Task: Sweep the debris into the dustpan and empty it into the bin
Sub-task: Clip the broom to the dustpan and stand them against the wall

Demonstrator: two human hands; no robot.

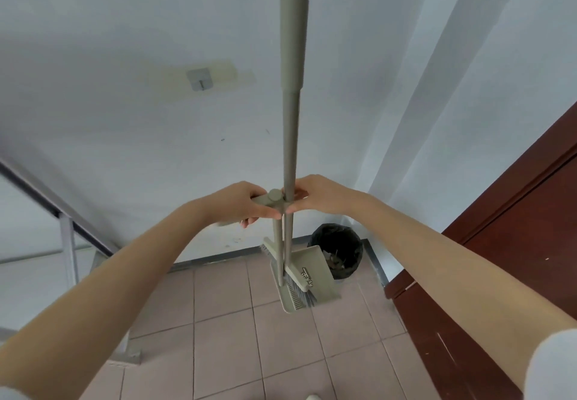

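A grey-beige broom with a long pole [292,93] stands upright in front of me, its brush head [298,287] resting in the matching dustpan [315,281] on the tiled floor. The dustpan's handle top [271,199] sits beside the pole. My left hand [240,204] is closed on that dustpan handle. My right hand [318,195] grips the broom pole at the same height. Behind the dustpan, in the corner, stands a small bin with a black liner [338,251] holding some debris.
A white wall with a small hook [199,79] is straight ahead. A dark red wooden door [505,259] fills the right side. A metal stair railing [67,237] runs along the left. The floor is pinkish tile [224,337].
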